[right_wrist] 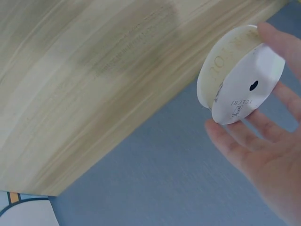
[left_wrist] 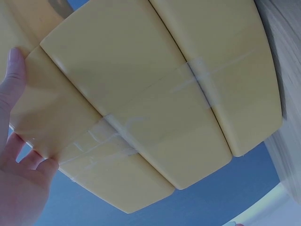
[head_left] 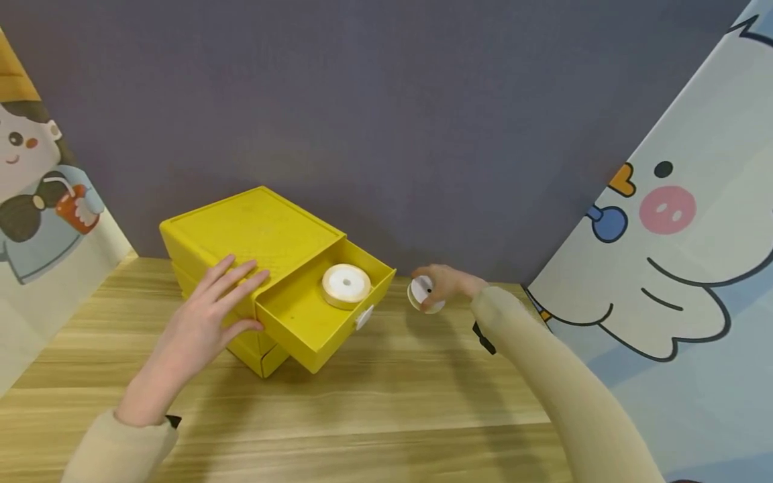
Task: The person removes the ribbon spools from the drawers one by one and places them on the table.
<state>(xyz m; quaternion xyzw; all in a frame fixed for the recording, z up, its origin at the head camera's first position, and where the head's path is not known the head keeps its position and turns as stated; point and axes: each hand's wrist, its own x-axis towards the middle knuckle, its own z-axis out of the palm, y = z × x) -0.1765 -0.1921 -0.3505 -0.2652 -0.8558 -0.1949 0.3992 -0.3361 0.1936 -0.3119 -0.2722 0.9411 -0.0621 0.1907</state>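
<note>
A yellow drawer cabinet (head_left: 260, 225) stands at left centre in the head view, its top drawer (head_left: 302, 315) pulled out. A spool of pale ribbon (head_left: 346, 285) lies flat inside that drawer. My left hand (head_left: 199, 325) rests on the cabinet, fingers spread over the top near the drawer side and thumb against the side face. In the left wrist view, clear tape (left_wrist: 202, 82) crosses the seams of the cabinet's side. To the right of the drawer, my right hand (head_left: 449, 282) holds a second ribbon spool (right_wrist: 249, 80), cream with white discs, between thumb and fingers.
Wood-grain tabletop (head_left: 374, 416) extends under the cabinet and both arms. Behind it rises a dark grey wall (head_left: 386, 121). Panels with cartoon prints flank the table, a child (head_left: 36, 181) on the left and a white figure (head_left: 712, 282) on the right. The drawer's white handle (head_left: 364, 317) faces right.
</note>
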